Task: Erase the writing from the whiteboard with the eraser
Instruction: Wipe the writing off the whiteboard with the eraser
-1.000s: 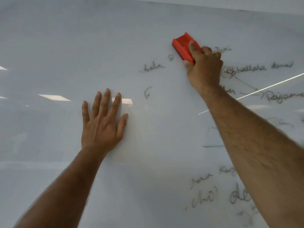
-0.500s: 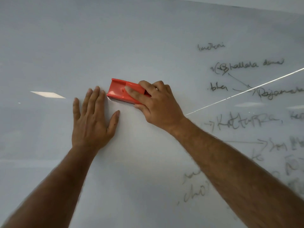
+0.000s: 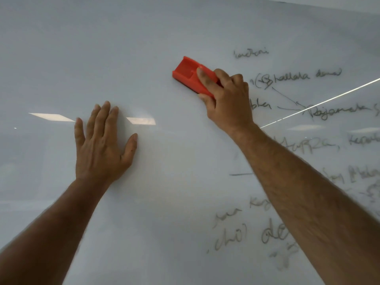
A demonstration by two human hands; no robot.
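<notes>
1. the whiteboard (image 3: 164, 38) fills almost the whole view, a pale grey-white glossy surface, tilted in the frame by the head camera's angle.
2. its top edge shows as a thin dark line at the upper right, with a lighter strip of wall (image 3: 349, 3) above it.
3. 2 bright reflected ceiling panels (image 3: 51, 117) sit on the gloss at mid-left, 1 to each side of the left hand's fingers; a thin bright reflected line (image 3: 320, 103) slants across the right part.
4. the left and middle of the board show no marks; the writing (image 3: 298, 76) stands only on the right side, in dark, partly smeared marker, with arrows between words and more scrawl low at right.
5. the left hand (image 3: 102, 145) lies flat on the board, fingers straight and close together, thumb out to the side, holding nothing.
6. the right hand (image 3: 226, 99) grips the red eraser (image 3: 189, 76), index finger along its top, thumb under its lower edge.
7. the eraser lies against the board at upper centre, just left of the writing, well apart from the left hand.
</notes>
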